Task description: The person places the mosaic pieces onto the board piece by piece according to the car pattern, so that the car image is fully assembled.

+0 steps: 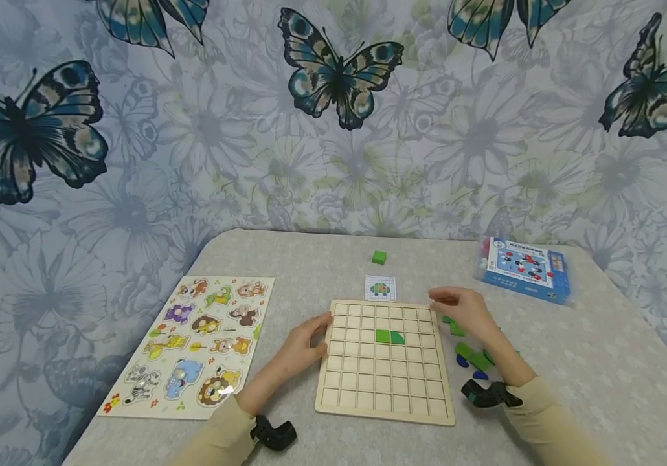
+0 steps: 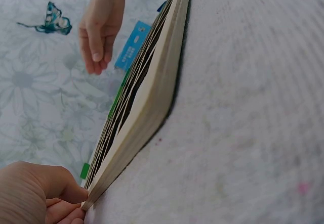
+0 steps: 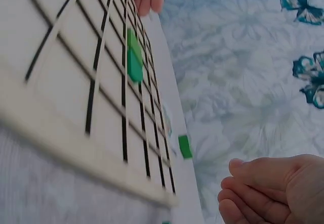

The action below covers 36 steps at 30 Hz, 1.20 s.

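A square wooden grid board point(image 1: 377, 384) lies in the middle of the table. Near its centre sit a green square piece point(image 1: 383, 336) and a green quarter-circle piece point(image 1: 397, 338), side by side. My left hand point(image 1: 301, 343) touches the board's left edge with thumb and fingers; the left wrist view shows the thumb tip against the wooden rim point(image 2: 136, 113). Over the board's upper right corner is my right hand point(image 1: 464, 310), fingers loosely bent. No piece shows in that hand point(image 3: 273, 183) in the right wrist view. Just behind the board lies a small picture card point(image 1: 380, 288).
Loose green pieces point(image 1: 473, 358) and blue pieces point(image 1: 480, 375) lie right of the board, partly hidden by my right arm. A green block point(image 1: 379, 257) is behind the card. An animal puzzle board point(image 1: 190, 346) lies left; a blue box point(image 1: 526, 268) is at the back right.
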{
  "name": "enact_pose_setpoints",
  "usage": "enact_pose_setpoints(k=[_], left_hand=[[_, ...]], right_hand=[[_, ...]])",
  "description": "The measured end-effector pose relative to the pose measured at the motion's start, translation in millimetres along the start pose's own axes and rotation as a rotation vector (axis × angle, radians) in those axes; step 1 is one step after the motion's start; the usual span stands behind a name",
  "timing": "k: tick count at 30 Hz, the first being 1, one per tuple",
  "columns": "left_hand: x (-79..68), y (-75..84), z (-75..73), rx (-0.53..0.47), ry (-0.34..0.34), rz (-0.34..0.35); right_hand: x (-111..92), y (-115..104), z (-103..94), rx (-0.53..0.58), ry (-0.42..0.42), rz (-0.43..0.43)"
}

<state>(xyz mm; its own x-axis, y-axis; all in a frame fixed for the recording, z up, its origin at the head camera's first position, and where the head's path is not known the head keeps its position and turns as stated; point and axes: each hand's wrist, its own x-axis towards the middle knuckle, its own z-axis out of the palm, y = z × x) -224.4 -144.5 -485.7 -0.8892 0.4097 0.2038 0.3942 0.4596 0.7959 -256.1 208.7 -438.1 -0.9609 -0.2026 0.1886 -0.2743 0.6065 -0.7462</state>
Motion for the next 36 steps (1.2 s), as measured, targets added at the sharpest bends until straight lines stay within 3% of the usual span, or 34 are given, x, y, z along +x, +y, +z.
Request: enact_pose_setpoints(k=[5, 9, 27, 36], left_hand=[[-0.8, 1.0, -0.7, -0.002, -0.002, -0.001], [-1.5, -0.4, 0.3, 0.0, 0.0, -0.007], [-0.8, 0.3, 0.4, -0.009, -0.004, -0.002], [-1.6, 1.2, 0.0, -0.009, 0.001, -0.01]], right_hand=[[-6, 19, -12.5, -0.037, 0.008, 0.095], [-11, 24, -14.2, -0.079, 0.005, 0.109], [-24, 33, 2.5, -0.132, 0.085, 0.063], [-22, 38, 7.6, -0.176, 0.116, -0.013]])
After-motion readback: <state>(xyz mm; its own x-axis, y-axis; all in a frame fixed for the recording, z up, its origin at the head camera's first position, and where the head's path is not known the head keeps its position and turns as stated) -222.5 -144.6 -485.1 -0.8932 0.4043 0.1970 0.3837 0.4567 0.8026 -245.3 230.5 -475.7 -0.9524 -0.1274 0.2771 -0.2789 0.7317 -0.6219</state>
